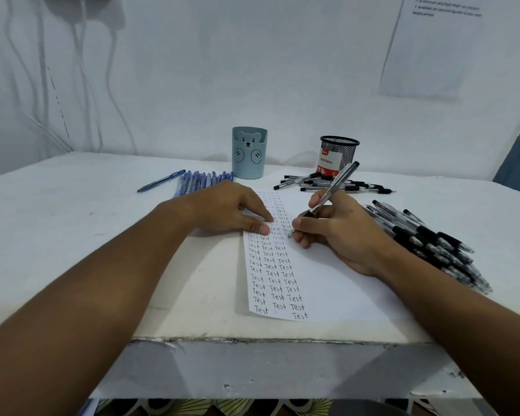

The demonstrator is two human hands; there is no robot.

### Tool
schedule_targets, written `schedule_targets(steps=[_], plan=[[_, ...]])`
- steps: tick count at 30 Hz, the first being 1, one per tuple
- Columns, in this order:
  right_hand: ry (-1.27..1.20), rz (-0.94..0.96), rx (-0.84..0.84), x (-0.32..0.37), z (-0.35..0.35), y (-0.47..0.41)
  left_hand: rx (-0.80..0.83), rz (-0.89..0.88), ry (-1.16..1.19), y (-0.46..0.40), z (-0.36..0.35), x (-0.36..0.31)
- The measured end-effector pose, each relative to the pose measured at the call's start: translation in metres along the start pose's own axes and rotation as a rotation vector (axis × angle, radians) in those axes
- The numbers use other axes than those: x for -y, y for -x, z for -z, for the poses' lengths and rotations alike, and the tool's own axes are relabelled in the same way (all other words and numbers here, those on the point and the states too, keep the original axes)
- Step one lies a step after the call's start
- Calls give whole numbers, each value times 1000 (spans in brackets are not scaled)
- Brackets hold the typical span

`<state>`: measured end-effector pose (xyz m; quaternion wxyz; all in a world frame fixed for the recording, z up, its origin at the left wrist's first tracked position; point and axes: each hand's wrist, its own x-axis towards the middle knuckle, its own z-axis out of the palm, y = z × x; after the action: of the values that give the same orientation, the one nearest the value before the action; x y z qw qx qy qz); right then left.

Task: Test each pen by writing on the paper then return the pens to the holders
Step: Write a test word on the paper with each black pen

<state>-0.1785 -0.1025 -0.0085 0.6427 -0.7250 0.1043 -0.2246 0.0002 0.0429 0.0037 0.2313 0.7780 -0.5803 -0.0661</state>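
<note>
Paper (pixel 327 283) flat on white desk (pixel 72 220), near front edge, left part filled with columns of handwritten "Test". Left hand (pixel 222 210) palm-down on paper's upper left, fingers (pixel 261 228) straight and pressing sheet flat. Right hand (pixel 339 232) resting on paper, fingers curled round pen (pixel 333 187) in writing grip; clear barrel, black grip section, cap end slanting up and away to the right. Pen tip touching paper at right edge of written columns, just right of left fingertips.

Holders at back of desk, both upright: light blue bear-face holder (pixel 249 153) left of centre, black mesh holder (pixel 339 156) to its right with red-and-white "Ball Pens" label. Contents of either not visible from this angle.

Blue pens (pixel 203 180) laid in a row just left of bear holder, partly behind left hand; single blue pen (pixel 161 181) apart, further left, lying at a slant. Loose scatter of black pens (pixel 336 184) in front of mesh holder. Larger heap of black pens (pixel 427 241) on desk at right, just beside right wrist, touching or overlapping paper's right edge, cannot tell which.

White wall behind; printed sheet (pixel 433 46) stuck at upper right, text too small to read. Cables (pixel 42 70) hanging at upper left.
</note>
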Motion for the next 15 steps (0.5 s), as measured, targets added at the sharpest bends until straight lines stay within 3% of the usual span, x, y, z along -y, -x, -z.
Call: schedule_targets(steps=[15], plan=[[155, -1, -9, 2, -3, 1, 2, -7, -22, 1, 1, -2]])
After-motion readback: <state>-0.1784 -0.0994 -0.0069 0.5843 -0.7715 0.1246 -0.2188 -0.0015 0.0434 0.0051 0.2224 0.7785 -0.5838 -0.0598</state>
